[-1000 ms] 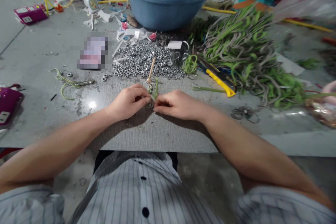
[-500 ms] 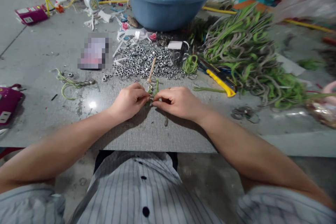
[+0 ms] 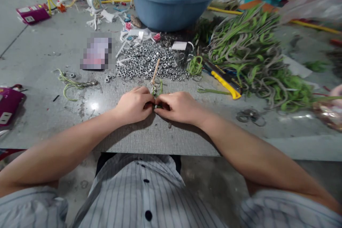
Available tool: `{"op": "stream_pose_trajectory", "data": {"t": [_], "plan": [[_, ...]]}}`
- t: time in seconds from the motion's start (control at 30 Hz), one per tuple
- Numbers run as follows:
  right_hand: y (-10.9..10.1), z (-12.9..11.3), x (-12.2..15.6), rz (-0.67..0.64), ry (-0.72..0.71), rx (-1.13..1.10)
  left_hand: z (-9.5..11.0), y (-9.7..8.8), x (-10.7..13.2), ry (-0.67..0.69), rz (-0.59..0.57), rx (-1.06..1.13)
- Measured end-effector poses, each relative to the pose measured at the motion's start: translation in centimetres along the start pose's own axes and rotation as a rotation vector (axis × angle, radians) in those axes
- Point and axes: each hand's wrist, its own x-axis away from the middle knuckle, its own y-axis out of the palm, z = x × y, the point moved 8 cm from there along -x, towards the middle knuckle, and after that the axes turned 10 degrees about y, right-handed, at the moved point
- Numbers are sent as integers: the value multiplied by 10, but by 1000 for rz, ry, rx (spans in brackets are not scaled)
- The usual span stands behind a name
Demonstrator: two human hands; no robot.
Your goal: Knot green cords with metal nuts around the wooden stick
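Note:
My left hand (image 3: 135, 104) and my right hand (image 3: 179, 107) meet near the front of the table, both with fingers pinched. Between them is a green cord (image 3: 161, 85) strung with small metal nuts, one of which shows at my right fingertips. The cord's exact path is partly hidden by my fingers. Above my hands, a thin wooden stick (image 3: 156, 71) lies at the cord's top end, against a heap of loose metal nuts (image 3: 145, 51). To the left rests a second green cord piece (image 3: 70, 84) with nuts on it.
A blue basin (image 3: 179, 9) stands behind the nuts. To the right are a yellow utility knife (image 3: 227, 86) and a big pile of green and grey cords (image 3: 248, 50). A phone (image 3: 96, 53) lies left. At the right edge, another person's hand (image 3: 337, 94) shows.
My fingers have shifted slightly and closed in nearer each other, with a nut now showing at my right fingertips. The things on the table have stayed put.

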Motion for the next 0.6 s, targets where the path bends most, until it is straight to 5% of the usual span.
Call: {"op": "stream_pose_trajectory", "data": {"t": [0.17,0.6], "plan": [[-2,1,0,-19,32,-28,5,1,0,12,-95,-45],[-5,2,1,55,31,-11,-4,2,-1,-16,-77,75]]}}
